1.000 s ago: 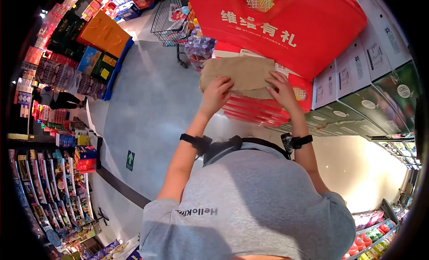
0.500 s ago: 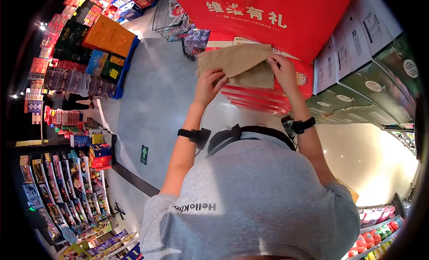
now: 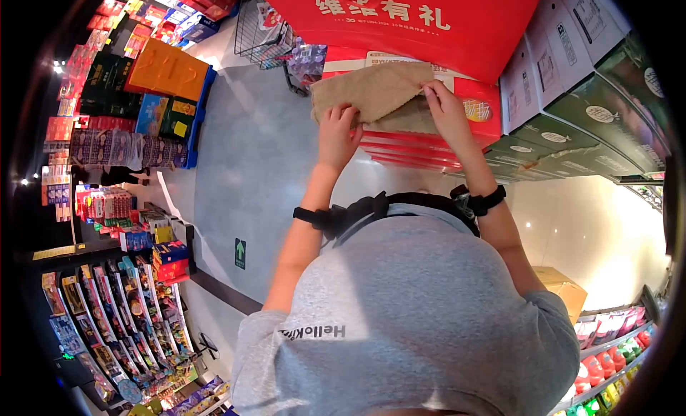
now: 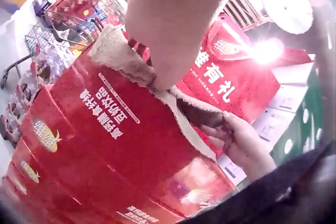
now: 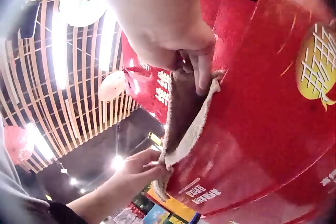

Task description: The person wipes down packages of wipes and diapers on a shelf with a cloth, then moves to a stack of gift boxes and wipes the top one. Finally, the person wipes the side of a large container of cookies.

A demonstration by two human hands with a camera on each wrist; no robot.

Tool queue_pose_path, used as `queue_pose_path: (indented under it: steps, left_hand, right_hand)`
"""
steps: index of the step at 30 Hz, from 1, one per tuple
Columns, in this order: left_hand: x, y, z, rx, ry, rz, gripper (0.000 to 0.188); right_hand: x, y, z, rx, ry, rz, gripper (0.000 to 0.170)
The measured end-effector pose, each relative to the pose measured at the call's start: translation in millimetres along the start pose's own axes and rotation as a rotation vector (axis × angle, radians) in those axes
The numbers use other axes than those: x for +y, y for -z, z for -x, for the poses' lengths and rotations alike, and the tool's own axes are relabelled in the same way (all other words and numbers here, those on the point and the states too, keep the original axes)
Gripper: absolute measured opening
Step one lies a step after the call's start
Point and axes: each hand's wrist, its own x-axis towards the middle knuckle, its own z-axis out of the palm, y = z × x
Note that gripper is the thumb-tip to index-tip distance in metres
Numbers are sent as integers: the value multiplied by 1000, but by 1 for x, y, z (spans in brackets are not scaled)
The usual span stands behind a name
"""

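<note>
A tan cloth [image 3: 371,91], partly folded over itself, lies on a stack of red boxes [image 3: 411,150]. The left hand [image 3: 339,136] pinches the cloth's near edge left of its middle. At the cloth's right end, the right hand [image 3: 449,114] grips the upper layer between thumb and fingers. In the left wrist view the cloth [image 4: 123,58] drapes over the red box edge, with the right hand [image 4: 244,142] beyond. The right wrist view shows the cloth [image 5: 195,134] standing open between its two layers, the left hand [image 5: 123,182] at its far end.
A large red bag [image 3: 400,19] stands behind the cloth. White and green cartons [image 3: 572,123] are stacked at the right. A wire cart [image 3: 261,41] and wrapped bottles [image 3: 307,63] stand at the back left. Shelves of goods [image 3: 121,323] line the left side.
The right hand has lifted the cloth's right part and drawn a layer across, leaving a slanted fold. The left hand has closed on the near edge. The head view has shifted.
</note>
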Motion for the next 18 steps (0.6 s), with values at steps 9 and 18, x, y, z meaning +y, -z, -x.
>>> queue_pose_path:
  steps: [9, 18]
  left_hand:
    - [-11, 12, 3, -163, 63, 34, 38]
    - [-35, 35, 3, -199, 9, -97, 38]
  right_hand:
    - [-8, 12, 14, -137, 248, 225, 47]
    - [3, -4, 42, -291, 252, 711, 60]
